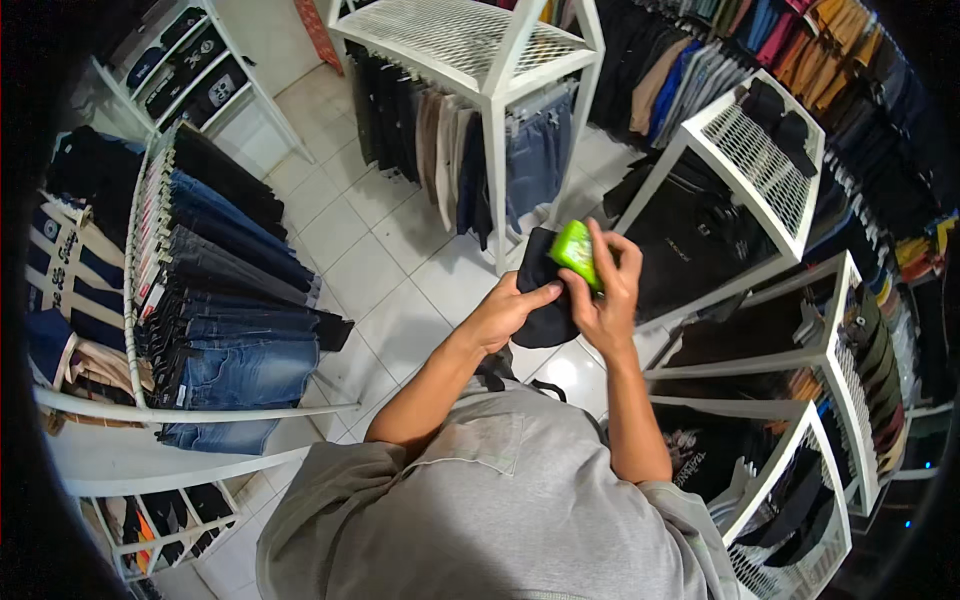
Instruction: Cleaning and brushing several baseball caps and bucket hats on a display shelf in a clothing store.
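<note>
My left hand [510,311] grips a black fabric item [541,322], perhaps a cap, with the thumb lying over its near face. The fabric hangs upright in front of my chest. In my right hand [609,292] is a bright green object [575,251], blurred, held between thumb and fingers against the upper right part of the black fabric. What kind of object the green one is cannot be told. The fingers of my left hand behind the fabric are hidden.
On the left, a white rail [131,262] bears hanging jeans [247,356]. Ahead stands a white metal rack [491,97] with hanging trousers and shorts. More white mesh-topped racks [750,165] stand on the right. White floor tiles [405,300] show between the racks.
</note>
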The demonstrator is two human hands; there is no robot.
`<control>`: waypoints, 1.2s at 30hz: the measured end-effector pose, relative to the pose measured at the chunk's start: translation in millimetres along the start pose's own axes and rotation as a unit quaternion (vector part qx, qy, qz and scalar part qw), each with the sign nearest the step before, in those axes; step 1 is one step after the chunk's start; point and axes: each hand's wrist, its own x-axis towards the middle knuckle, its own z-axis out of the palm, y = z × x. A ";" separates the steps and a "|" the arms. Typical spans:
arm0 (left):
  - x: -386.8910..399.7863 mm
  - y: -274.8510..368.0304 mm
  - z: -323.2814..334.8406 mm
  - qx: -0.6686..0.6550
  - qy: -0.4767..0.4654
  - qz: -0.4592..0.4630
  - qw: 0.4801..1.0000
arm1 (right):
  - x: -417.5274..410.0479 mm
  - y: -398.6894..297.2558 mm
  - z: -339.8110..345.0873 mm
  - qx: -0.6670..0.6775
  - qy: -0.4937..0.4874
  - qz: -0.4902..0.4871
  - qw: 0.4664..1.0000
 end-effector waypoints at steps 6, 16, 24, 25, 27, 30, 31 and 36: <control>1.9 21.6 13.0 -0.011 -0.049 -0.063 0.997 | -47.4 20.0 -28.0 0.012 0.032 0.083 0.996; 35.6 -7.8 45.7 0.018 -0.145 -0.092 0.985 | -77.2 16.3 -67.9 -0.084 0.103 0.129 0.983; 70.1 -76.0 74.7 0.204 -0.279 0.052 0.937 | -43.5 -10.7 -96.3 -0.219 0.096 0.105 0.965; 78.0 -72.3 78.6 0.204 -0.299 0.046 0.931 | -42.4 -7.5 -100.3 -0.241 0.090 0.119 0.959; 92.5 -57.8 86.2 0.190 -0.311 -0.142 0.920 | -79.1 11.1 -111.1 -0.247 0.166 0.153 0.942; 113.2 -39.2 105.1 0.076 -0.295 -0.186 0.934 | -153.3 31.1 -121.0 -0.255 0.198 0.288 0.902; 119.5 -31.0 112.6 0.017 -0.282 -0.199 0.938 | -161.2 29.8 -120.2 -0.249 0.192 0.323 0.893; 160.4 -51.4 131.8 -0.107 -0.285 -0.318 0.898 | -127.3 20.3 -145.4 -0.217 0.383 0.240 0.865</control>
